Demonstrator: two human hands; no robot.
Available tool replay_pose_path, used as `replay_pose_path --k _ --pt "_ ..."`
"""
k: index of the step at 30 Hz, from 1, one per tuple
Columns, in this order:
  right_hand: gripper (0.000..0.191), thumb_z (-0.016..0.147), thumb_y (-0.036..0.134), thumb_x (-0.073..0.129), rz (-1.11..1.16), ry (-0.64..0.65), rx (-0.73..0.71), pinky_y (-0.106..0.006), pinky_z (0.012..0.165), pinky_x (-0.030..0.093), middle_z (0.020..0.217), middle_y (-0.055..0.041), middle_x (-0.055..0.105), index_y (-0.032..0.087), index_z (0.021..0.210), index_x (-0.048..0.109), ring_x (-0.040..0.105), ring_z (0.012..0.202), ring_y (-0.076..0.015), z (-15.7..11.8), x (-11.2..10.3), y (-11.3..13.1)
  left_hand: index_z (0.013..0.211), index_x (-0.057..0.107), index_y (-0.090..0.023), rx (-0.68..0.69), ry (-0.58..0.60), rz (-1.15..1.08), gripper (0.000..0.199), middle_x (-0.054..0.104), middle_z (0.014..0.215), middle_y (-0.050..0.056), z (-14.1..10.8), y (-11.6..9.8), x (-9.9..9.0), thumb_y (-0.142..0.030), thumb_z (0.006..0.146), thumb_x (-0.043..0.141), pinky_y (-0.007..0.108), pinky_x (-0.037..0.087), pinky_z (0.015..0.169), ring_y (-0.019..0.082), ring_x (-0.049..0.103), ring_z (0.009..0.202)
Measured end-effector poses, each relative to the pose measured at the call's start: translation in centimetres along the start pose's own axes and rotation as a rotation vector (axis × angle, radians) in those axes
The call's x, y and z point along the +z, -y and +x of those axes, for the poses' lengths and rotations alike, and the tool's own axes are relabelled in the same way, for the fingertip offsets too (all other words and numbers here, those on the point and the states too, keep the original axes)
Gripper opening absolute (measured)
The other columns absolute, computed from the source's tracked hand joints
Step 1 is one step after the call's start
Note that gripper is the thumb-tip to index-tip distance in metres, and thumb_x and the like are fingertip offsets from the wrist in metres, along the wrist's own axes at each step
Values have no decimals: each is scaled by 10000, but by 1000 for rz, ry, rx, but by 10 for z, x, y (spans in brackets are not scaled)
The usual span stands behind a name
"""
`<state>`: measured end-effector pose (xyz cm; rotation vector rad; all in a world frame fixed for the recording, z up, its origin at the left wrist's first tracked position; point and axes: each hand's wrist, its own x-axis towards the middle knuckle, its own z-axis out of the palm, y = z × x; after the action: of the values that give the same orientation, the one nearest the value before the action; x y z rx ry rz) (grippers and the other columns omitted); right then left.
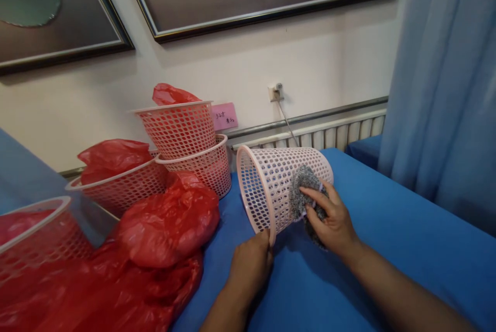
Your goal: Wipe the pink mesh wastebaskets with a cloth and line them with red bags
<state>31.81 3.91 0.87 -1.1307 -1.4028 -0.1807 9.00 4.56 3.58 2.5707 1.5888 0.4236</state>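
Observation:
A pale pink perforated plastic wastebasket (282, 172) lies tilted on its side over the blue-covered table (372, 208), its mouth facing left. My left hand (251, 259) is closed on the lower edge of its rim. Against the outside of the basket's wall, my right hand (331, 216) presses a grey, fuzzy cleaning cloth (304, 190), with its fingers bent over it. Part of the cloth hangs below the fingers. The palm side of both hands is hidden.
On the left stand several pink baskets, including a stacked basket (178, 128), with red plastic bags (170, 218) in and before them. A pink note (225, 116), a wall socket (276, 93) with a cord and a radiator (329, 136) are behind. A blue curtain (445, 89) hangs at right.

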Motion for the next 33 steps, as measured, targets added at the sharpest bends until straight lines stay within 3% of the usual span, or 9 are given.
replay_pose_path --k 3,8,12,15,19,22,26,29,33 --pt "416 931 145 583 40 62 -88 -533 1095 552 1488 -124 533 281 1308 695 585 1350 -312 -3 2 9 1000 708 -227 44 -44 -26 139 775 933 72 -3 -3 -8 -204 891 626 307 513 719 266 748 876" --pt "469 891 91 580 95 187 -238 -519 1061 574 1463 -144 540 250 1322 672 595 1319 -301 -11 9 31 1331 651 -199 101 -342 -348 429 703 936 56 0 -6 -15 -404 961 584 297 526 710 200 650 772" --pt "529 848 58 569 118 229 -264 -526 1044 579 1458 -156 532 237 1338 657 595 1295 -305 -12 11 32 1251 697 -159 13 -382 -591 462 526 703 -37 11 -13 -19 -485 934 616 256 454 610 153 513 626" --pt "579 819 45 576 139 312 -281 -522 1029 584 1450 -153 529 250 1356 648 595 1269 -302 -12 11 32 1118 719 -145 -78 -392 -655 477 380 611 -83 26 -22 -28 -562 915 609 240 380 549 133 421 553" --pt "557 806 47 585 144 368 -286 -515 1018 588 1432 -152 542 247 1321 665 592 1262 -304 -13 12 34 732 626 -187 -119 -432 -576 479 374 558 -78 44 -27 -39 -622 921 552 239 331 524 121 399 520" --pt "543 806 37 568 151 365 -304 -486 996 600 1411 -142 566 243 1297 674 613 1229 -288 -11 10 31 639 558 -201 -103 -461 -498 460 446 555 -55 47 -26 -39 -544 945 534 247 318 557 123 450 532" --pt "474 875 58 558 98 142 -235 -502 1038 577 1418 -138 568 250 1290 679 610 1269 -290 -4 4 20 790 683 -196 -83 -478 -388 321 581 596 -26 33 -23 -32 -414 960 520 250 323 562 142 535 535" --pt "440 921 93 580 20 -23 -158 -525 1079 549 1457 -135 539 264 1316 671 579 1333 -309 0 -3 16 901 714 -202 47 -528 -198 290 690 674 7 17 -19 -25 -333 1006 477 250 379 567 160 631 567" --pt "464 918 62 580 39 41 -306 -486 1087 546 1479 -133 513 247 1335 661 564 1344 -289 -3 -7 27 967 696 -208 250 -588 0 279 732 697 11 -2 -15 -16 -254 1052 435 247 448 576 168 701 590"
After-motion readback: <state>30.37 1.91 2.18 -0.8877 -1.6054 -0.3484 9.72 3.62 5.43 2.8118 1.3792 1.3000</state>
